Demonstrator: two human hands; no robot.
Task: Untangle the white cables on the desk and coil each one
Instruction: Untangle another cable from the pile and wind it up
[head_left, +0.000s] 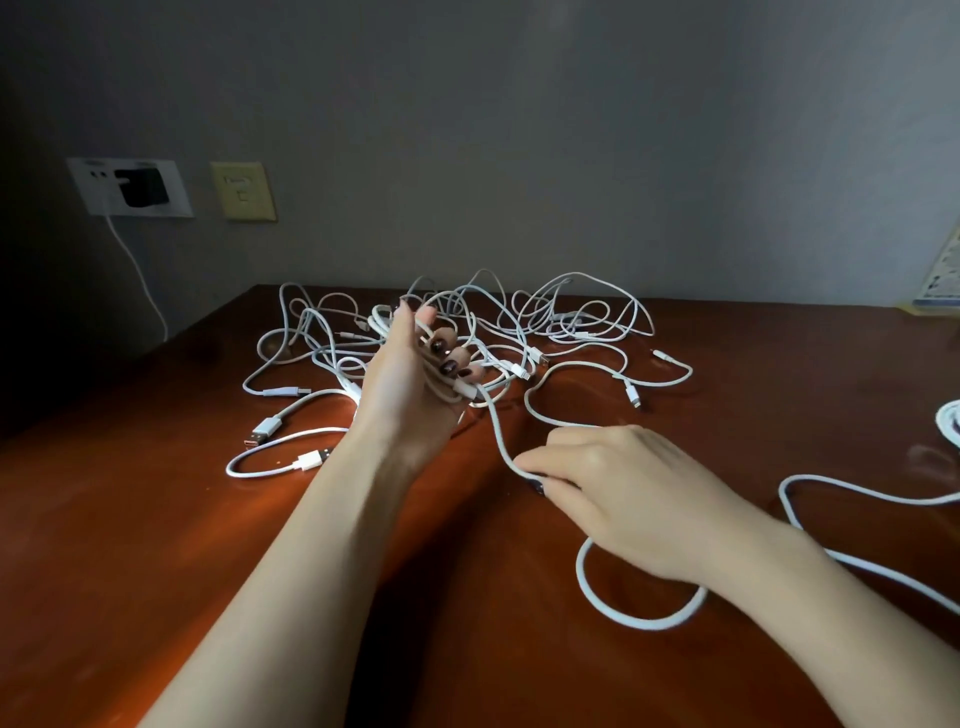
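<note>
A tangle of several white cables lies at the back of the brown desk. My left hand is raised palm up in front of it, its fingers curled round a small bundle of white cable loops. One white cable runs from that bundle down to my right hand, which pinches it just above the desk. The same cable goes on under my right wrist as a wide loop and trails off to the right.
Loose USB plugs lie left of my left forearm. A coiled white cable shows at the right edge. On the wall sit a socket with a black charger and a yellowish plate. A printed card leans at the far right.
</note>
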